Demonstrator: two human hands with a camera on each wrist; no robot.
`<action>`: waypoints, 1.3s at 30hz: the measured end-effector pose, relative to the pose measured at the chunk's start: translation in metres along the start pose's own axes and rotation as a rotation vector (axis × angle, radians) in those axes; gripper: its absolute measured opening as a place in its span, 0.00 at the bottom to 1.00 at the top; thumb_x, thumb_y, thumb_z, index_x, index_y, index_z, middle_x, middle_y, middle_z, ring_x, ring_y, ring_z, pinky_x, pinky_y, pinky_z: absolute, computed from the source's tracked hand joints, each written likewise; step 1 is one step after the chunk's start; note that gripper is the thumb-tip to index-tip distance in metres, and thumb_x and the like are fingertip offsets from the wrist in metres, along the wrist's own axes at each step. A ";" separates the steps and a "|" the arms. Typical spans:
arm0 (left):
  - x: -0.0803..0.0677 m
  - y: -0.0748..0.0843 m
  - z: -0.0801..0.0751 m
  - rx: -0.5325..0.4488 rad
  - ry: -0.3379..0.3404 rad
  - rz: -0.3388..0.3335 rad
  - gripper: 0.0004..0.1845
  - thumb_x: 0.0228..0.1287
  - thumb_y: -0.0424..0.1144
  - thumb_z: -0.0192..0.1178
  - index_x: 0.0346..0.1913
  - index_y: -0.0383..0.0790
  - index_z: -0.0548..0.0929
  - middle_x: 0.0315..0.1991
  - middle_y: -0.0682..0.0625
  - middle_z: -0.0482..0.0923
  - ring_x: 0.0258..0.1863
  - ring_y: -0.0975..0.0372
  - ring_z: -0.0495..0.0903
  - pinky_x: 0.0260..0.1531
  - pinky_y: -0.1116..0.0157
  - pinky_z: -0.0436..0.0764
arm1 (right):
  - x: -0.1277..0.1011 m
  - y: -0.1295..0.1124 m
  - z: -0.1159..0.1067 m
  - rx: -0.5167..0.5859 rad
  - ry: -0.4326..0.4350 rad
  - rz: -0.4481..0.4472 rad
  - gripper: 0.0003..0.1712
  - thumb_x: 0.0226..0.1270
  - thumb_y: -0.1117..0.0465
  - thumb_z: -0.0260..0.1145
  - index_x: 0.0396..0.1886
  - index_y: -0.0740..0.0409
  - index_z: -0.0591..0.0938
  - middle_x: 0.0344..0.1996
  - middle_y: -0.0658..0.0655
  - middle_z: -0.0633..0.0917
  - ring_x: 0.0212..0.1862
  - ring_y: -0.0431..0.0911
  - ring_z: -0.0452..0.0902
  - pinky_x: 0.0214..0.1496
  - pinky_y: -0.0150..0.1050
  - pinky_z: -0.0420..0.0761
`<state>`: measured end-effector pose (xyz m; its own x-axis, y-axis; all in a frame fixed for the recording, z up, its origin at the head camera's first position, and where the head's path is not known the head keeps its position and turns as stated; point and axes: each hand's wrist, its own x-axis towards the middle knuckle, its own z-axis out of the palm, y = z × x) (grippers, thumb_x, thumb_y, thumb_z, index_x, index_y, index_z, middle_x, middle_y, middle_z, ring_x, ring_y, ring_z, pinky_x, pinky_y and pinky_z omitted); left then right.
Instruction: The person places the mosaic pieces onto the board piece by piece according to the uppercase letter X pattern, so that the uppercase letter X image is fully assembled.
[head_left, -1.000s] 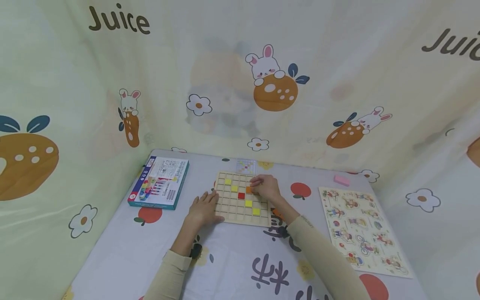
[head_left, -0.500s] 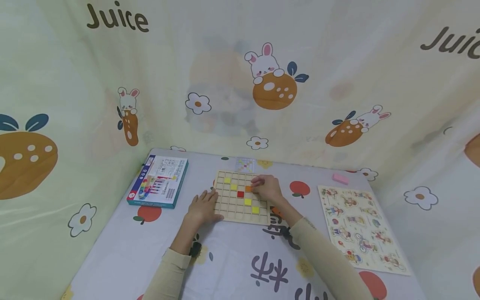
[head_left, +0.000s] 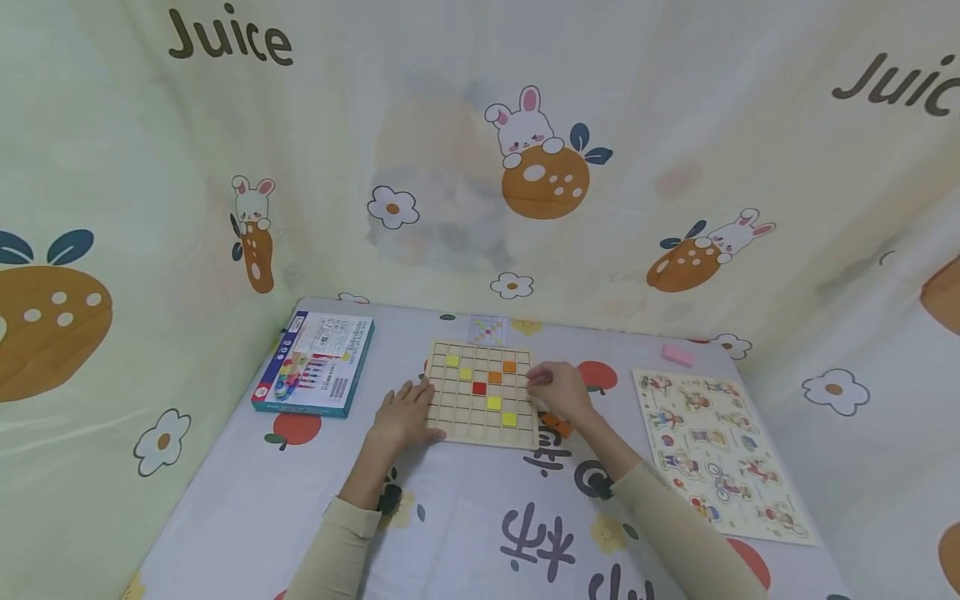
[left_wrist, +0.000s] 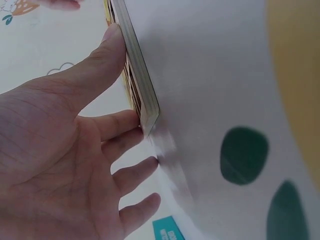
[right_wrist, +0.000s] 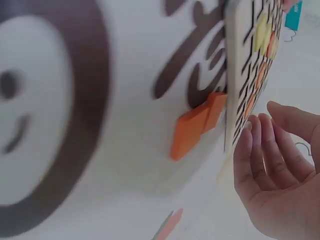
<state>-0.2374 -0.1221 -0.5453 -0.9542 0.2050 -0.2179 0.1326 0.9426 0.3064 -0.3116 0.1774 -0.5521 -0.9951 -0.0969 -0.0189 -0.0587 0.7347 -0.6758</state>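
Cartoon-print worktop (head_left: 465, 517), left hand (head_left: 405, 414) flat against wooden grid board (head_left: 480, 429), right hand (head_left: 561, 392) relaxed, empty, beside orange tiles (right_wrist: 196, 131).

Bright, even light; blurred wrist views

The worktop (head_left: 465, 533) lies bare in front of the grid board (head_left: 483, 393), between both forearms. Left of it a boxed set (head_left: 315, 363) stands past a bare strip. Right of it lie loose orange tiles (head_left: 557, 423), then a picture puzzle (head_left: 716, 450). Curtains (head_left: 450, 167) close the far sides.
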 end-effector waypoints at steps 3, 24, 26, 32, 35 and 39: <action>0.000 0.000 0.000 -0.004 -0.003 -0.002 0.50 0.65 0.57 0.71 0.81 0.37 0.61 0.83 0.41 0.54 0.82 0.43 0.51 0.80 0.41 0.51 | -0.008 0.006 -0.004 -0.033 -0.014 0.019 0.13 0.64 0.61 0.76 0.48 0.54 0.89 0.39 0.51 0.90 0.43 0.47 0.85 0.43 0.42 0.88; 0.004 -0.002 0.005 0.001 0.011 -0.008 0.51 0.63 0.59 0.71 0.81 0.38 0.61 0.83 0.43 0.55 0.82 0.43 0.52 0.80 0.41 0.52 | -0.040 0.021 -0.017 -0.240 -0.087 0.096 0.26 0.54 0.60 0.82 0.54 0.58 0.87 0.32 0.53 0.86 0.31 0.46 0.80 0.31 0.35 0.80; 0.004 -0.002 0.005 -0.006 0.009 -0.009 0.51 0.63 0.59 0.71 0.81 0.38 0.62 0.83 0.43 0.55 0.82 0.43 0.52 0.80 0.41 0.52 | -0.040 0.021 -0.017 -0.227 -0.075 0.087 0.26 0.53 0.61 0.82 0.54 0.58 0.87 0.33 0.53 0.86 0.32 0.46 0.80 0.30 0.35 0.81; 0.004 -0.004 0.006 -0.008 0.008 -0.003 0.51 0.64 0.59 0.71 0.81 0.38 0.62 0.83 0.43 0.55 0.82 0.43 0.52 0.80 0.41 0.52 | -0.038 0.023 -0.018 -0.110 -0.039 0.083 0.22 0.56 0.65 0.80 0.52 0.58 0.88 0.36 0.55 0.87 0.33 0.47 0.82 0.30 0.36 0.84; 0.004 -0.004 0.006 -0.005 0.010 0.002 0.51 0.63 0.59 0.71 0.81 0.38 0.62 0.83 0.42 0.55 0.82 0.43 0.52 0.80 0.41 0.53 | -0.035 0.027 -0.018 -0.061 -0.021 0.070 0.20 0.58 0.64 0.79 0.51 0.57 0.88 0.36 0.54 0.88 0.31 0.45 0.83 0.30 0.36 0.84; 0.003 -0.003 0.005 -0.009 0.014 0.003 0.51 0.63 0.59 0.71 0.81 0.38 0.62 0.83 0.42 0.55 0.82 0.43 0.52 0.80 0.41 0.53 | -0.032 0.029 -0.018 -0.015 0.012 0.036 0.19 0.60 0.64 0.77 0.52 0.57 0.87 0.37 0.54 0.89 0.31 0.45 0.84 0.30 0.36 0.85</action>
<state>-0.2395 -0.1233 -0.5513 -0.9575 0.2042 -0.2037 0.1333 0.9395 0.3155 -0.2831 0.2137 -0.5573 -0.9975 -0.0621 -0.0341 -0.0238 0.7475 -0.6638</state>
